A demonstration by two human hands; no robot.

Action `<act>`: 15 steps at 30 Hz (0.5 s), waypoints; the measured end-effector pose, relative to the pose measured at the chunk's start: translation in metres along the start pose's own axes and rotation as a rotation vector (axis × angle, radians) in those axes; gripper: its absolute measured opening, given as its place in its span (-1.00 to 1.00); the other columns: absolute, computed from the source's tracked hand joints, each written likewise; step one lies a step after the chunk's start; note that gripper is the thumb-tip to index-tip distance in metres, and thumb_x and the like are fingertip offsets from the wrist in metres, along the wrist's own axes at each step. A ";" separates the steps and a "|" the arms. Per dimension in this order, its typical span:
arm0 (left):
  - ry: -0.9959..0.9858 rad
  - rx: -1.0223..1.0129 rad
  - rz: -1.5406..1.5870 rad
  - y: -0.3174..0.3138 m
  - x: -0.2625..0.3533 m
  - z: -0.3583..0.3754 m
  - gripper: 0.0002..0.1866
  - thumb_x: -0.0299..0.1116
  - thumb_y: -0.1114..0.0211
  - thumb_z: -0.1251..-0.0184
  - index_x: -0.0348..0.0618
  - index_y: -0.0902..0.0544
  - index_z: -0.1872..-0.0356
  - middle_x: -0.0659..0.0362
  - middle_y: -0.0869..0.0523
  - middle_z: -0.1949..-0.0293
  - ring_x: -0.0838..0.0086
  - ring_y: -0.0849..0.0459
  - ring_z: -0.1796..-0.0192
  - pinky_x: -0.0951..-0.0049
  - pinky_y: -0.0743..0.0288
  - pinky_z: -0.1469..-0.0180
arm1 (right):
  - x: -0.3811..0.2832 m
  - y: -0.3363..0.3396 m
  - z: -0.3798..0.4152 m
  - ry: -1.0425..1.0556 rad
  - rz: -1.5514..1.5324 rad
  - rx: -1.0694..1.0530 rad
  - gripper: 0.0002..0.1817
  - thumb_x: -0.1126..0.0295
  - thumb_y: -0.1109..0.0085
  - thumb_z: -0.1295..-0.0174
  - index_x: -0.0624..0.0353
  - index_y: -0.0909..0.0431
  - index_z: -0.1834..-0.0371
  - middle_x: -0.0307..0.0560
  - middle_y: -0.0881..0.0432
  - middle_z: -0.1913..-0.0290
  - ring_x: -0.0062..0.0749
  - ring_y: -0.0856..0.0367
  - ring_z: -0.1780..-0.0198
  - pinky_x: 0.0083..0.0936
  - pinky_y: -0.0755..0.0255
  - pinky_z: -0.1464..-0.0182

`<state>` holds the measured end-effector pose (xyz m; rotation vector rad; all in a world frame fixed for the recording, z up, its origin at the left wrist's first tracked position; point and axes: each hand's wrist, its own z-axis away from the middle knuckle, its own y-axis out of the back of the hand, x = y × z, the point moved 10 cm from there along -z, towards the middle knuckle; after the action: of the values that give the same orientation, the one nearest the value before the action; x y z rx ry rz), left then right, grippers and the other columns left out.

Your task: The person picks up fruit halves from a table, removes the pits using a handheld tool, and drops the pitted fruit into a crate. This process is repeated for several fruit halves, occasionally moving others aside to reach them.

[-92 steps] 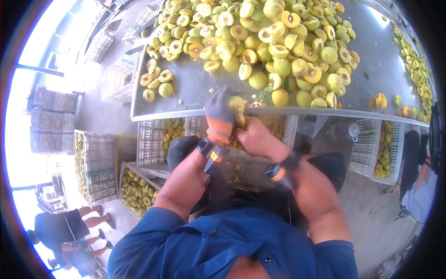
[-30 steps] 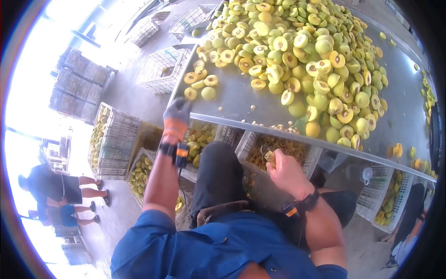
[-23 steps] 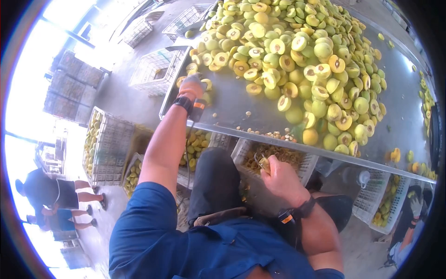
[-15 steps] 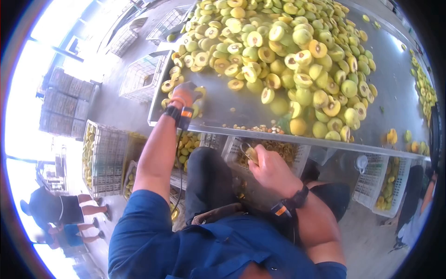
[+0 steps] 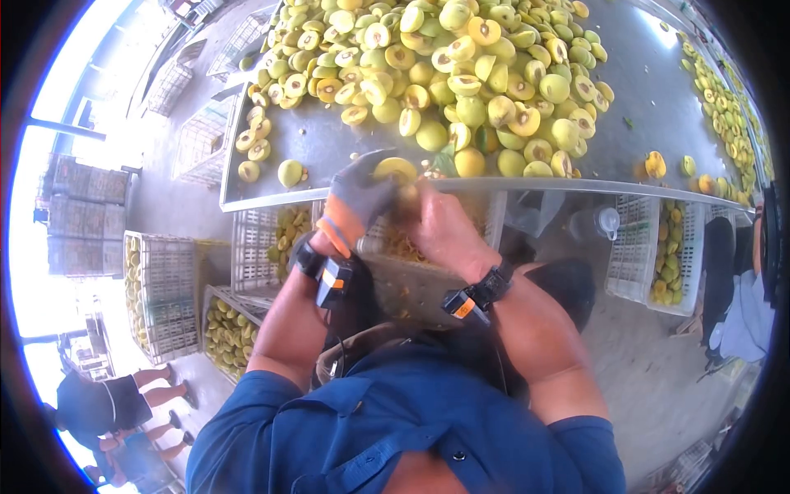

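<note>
My left hand (image 5: 360,196), in a grey and orange glove, grips a yellow-green peach half (image 5: 395,170) over the front edge of the metal table (image 5: 321,144). Against the fruit is my bare right hand (image 5: 447,229), its fingers closed. It holds a short-handled pitting knife whose looped metal end shows in the earlier view; now the tool is blurred and mostly hidden between the hands. Just beyond, a large heap of halved peaches (image 5: 471,111) covers much of the table. A single peach (image 5: 290,172) lies left of my gloved hand.
Beneath the table edge, a crate (image 5: 494,216) is partly hidden by my right hand. Fruit-filled crates (image 5: 171,309) stand at left, and another crate (image 5: 632,263) at right. Two people (image 5: 95,403) are at the far left. A clear plastic jug (image 5: 607,222) is under the table.
My left hand has come from the table's left side toward the middle, now with a peach half. My right hand has risen to meet it, bringing the knife. The view has shifted.
</note>
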<state>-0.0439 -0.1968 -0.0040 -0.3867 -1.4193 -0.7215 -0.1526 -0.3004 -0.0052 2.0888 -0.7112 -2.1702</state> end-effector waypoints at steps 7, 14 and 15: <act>-0.057 0.019 -0.123 -0.010 0.007 0.007 -0.52 -0.54 -0.34 -0.50 -0.23 -0.64 -0.42 0.14 -0.81 -0.05 0.56 -0.77 0.12 0.53 -0.72 0.14 | 0.009 -0.005 0.004 0.020 0.010 -0.026 -0.70 0.42 -0.15 -0.38 0.52 -0.56 0.02 0.54 -0.73 0.21 0.52 -0.73 0.09 0.18 -0.55 -0.03; 0.099 -0.160 0.476 -0.013 -0.005 0.009 -0.51 -0.63 -0.31 -0.38 -0.30 -0.67 -0.35 0.07 -0.83 -0.13 0.33 -0.82 -0.10 0.38 -0.75 -0.11 | 0.009 -0.031 0.011 -0.243 -0.390 -0.407 -0.78 0.30 -0.23 -0.48 0.28 -0.65 0.11 -0.07 -0.63 0.45 -0.34 -0.60 0.52 -0.34 -0.45 0.46; -0.072 -0.059 0.111 -0.004 0.004 0.008 -0.50 -0.63 -0.32 -0.35 -0.31 -0.67 -0.34 0.03 -0.83 -0.14 0.27 -0.82 -0.14 0.35 -0.74 -0.15 | 0.014 -0.037 0.014 -0.292 -0.394 -0.437 -0.78 0.28 -0.22 -0.50 0.24 -0.65 0.13 -0.11 -0.60 0.46 -0.43 -0.57 0.55 -0.38 -0.39 0.51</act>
<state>-0.0527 -0.1953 0.0005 -0.5380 -1.4346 -0.6657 -0.1569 -0.2680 -0.0320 1.8164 0.1896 -2.5607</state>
